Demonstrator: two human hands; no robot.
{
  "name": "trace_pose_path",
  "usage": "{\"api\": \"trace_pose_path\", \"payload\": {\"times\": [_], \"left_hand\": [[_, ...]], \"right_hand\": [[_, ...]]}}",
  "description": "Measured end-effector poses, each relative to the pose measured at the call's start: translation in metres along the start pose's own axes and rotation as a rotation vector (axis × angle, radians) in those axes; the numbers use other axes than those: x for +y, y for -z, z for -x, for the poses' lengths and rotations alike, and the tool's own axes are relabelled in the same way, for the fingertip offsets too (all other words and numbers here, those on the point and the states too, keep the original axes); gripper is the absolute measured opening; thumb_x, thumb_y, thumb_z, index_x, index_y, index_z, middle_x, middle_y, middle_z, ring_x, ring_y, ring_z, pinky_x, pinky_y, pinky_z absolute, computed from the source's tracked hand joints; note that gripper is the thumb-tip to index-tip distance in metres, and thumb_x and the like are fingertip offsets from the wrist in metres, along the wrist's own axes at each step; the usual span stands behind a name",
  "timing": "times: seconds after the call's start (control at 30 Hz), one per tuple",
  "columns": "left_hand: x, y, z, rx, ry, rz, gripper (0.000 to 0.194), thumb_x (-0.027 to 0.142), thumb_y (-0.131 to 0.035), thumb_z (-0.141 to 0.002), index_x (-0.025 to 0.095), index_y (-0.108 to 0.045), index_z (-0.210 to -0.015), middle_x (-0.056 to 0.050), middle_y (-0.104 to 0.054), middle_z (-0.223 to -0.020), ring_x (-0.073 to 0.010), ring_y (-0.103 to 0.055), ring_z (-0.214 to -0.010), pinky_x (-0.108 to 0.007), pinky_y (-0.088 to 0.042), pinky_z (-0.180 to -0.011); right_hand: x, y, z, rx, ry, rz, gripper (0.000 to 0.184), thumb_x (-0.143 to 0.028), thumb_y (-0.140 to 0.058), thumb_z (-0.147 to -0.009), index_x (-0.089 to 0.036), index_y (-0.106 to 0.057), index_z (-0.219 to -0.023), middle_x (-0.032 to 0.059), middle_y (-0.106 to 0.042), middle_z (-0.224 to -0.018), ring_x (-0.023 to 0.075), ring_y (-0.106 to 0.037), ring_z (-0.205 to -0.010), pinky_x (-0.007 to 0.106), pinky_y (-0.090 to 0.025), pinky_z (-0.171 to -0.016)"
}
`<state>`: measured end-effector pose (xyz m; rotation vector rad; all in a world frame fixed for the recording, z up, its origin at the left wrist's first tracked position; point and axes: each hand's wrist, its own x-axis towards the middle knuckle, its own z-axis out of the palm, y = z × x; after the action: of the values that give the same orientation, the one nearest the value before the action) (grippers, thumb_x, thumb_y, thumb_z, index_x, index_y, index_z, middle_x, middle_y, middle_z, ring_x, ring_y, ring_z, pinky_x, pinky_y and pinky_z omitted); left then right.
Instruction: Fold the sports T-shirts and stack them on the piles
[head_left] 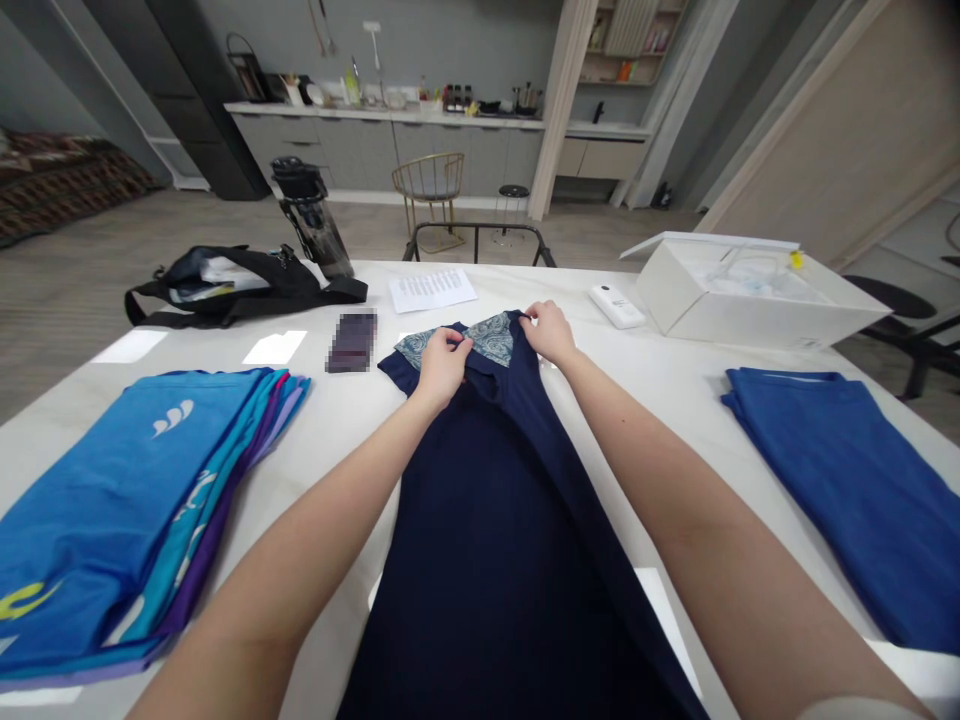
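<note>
Apparently to spread its far end, the navy garment [502, 540] is pinched by left hand [442, 372] and right hand [551, 333] fingers.

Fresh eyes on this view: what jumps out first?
The dark navy garment running up the middle of the white table, with both the left hand and right hand at its patterned far end. Next, the bright blue folded stack at left, edged in teal and purple, then the open white box at far right.
</note>
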<state>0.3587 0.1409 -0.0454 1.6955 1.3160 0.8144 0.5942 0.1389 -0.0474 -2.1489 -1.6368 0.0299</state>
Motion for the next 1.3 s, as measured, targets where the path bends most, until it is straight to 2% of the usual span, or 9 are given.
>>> {"api": "trace_pose_path", "payload": {"times": [0.1, 0.27, 0.37, 0.47, 0.67, 0.87, 1.0, 1.17, 1.3], "left_hand": [[-0.010, 0.010, -0.001, 0.029, 0.069, -0.172, 0.022, 0.030, -0.057, -0.096, 0.018, -0.058, -0.114, -0.008, -0.069, -0.094, -0.0230, -0.068, -0.084, -0.038, -0.054, -0.081], [-0.012, 0.022, 0.035, 0.065, -0.347, -0.631, 0.034, 0.022, -0.050, -0.098, 0.019, -0.056, -0.131, -0.015, -0.060, -0.132, -0.0307, -0.055, -0.125, -0.044, -0.045, -0.104], [-0.001, 0.023, 0.070, -0.130, -0.540, -0.768, 0.032, 0.025, -0.046, -0.100, 0.023, -0.059, -0.130, -0.012, -0.060, -0.130, -0.0292, -0.055, -0.122, -0.044, -0.044, -0.104], [0.005, 0.021, 0.102, -0.295, -0.620, -0.841, 0.032, 0.026, -0.045, -0.101, 0.025, -0.060, -0.129, -0.009, -0.062, -0.125, -0.0266, -0.057, -0.118, -0.041, -0.044, -0.102], [-0.003, 0.015, 0.121, -0.219, -0.547, -0.908, 0.040, 0.023, -0.043, -0.101, 0.025, -0.055, -0.139, -0.012, -0.062, -0.128, -0.0283, -0.058, -0.120, -0.043, -0.044, -0.100], [0.004, 0.003, 0.103, -0.077, -0.158, -0.707, 0.038, 0.043, -0.046, -0.100, 0.026, -0.057, -0.132, -0.013, -0.066, -0.125, -0.0312, -0.064, -0.115, -0.043, -0.049, -0.095], [0.012, -0.002, 0.085, 0.038, -0.013, -0.600, 0.046, 0.045, -0.051, -0.096, 0.020, -0.053, -0.134, -0.018, -0.064, -0.131, -0.0349, -0.062, -0.121, -0.047, -0.048, -0.099], [0.013, -0.009, 0.075, 0.082, -0.029, -0.649, 0.055, 0.047, -0.053, -0.095, 0.016, -0.048, -0.139, -0.023, -0.058, -0.137, -0.0396, -0.054, -0.129, -0.054, -0.042, -0.104], [0.022, -0.019, 0.120, 0.024, -0.311, -0.696, 0.043, 0.039, -0.052, -0.098, 0.019, -0.053, -0.135, -0.020, -0.058, -0.134, -0.0365, -0.053, -0.126, -0.051, -0.041, -0.102]], "right_hand": [[-0.009, -0.005, 0.011, -0.066, -0.032, 0.041, 0.030, -0.034, -0.054, -0.098, -0.021, -0.062, -0.124, 0.0158, -0.057, -0.130, 0.0340, -0.053, -0.121, 0.050, -0.047, -0.097], [-0.018, 0.004, 0.051, -0.002, 0.010, 0.039, 0.035, -0.036, -0.054, -0.099, -0.020, -0.060, -0.129, 0.0172, -0.056, -0.131, 0.0344, -0.053, -0.121, 0.048, -0.046, -0.096], [-0.022, 0.024, 0.094, -0.037, 0.122, -0.027, 0.027, -0.035, -0.053, -0.099, -0.020, -0.066, -0.117, 0.0127, -0.062, -0.117, 0.0267, -0.060, -0.106, 0.038, -0.046, -0.091], [-0.029, 0.044, 0.151, -0.208, 0.204, -0.076, 0.021, -0.037, -0.057, -0.098, -0.022, -0.069, -0.105, 0.0050, -0.065, -0.096, 0.0190, -0.061, -0.085, 0.030, -0.045, -0.079], [-0.048, 0.070, 0.266, -0.257, 0.096, 0.074, 0.025, -0.048, -0.059, -0.098, -0.024, -0.066, -0.099, 0.0039, -0.070, -0.096, 0.0190, -0.064, -0.080, 0.029, -0.039, -0.067], [-0.056, 0.095, 0.351, -0.256, -0.101, 0.248, 0.029, -0.051, -0.056, -0.100, -0.023, -0.063, -0.099, 0.0056, -0.070, -0.095, 0.0207, -0.066, -0.075, 0.030, -0.038, -0.064], [-0.053, 0.113, 0.407, -0.246, -0.014, 0.200, 0.022, -0.044, -0.061, -0.099, -0.022, -0.062, -0.099, 0.0038, -0.069, -0.093, 0.0200, -0.065, -0.074, 0.032, -0.038, -0.066], [-0.049, 0.125, 0.471, -0.187, 0.128, 0.118, 0.018, -0.040, -0.063, -0.099, -0.022, -0.065, -0.100, 0.0051, -0.068, -0.097, 0.0222, -0.064, -0.083, 0.036, -0.041, -0.079], [-0.045, 0.128, 0.500, -0.120, 0.128, 0.067, 0.016, -0.036, -0.061, -0.100, -0.021, -0.067, -0.102, 0.0071, -0.068, -0.098, 0.0232, -0.062, -0.087, 0.038, -0.040, -0.081]]}}
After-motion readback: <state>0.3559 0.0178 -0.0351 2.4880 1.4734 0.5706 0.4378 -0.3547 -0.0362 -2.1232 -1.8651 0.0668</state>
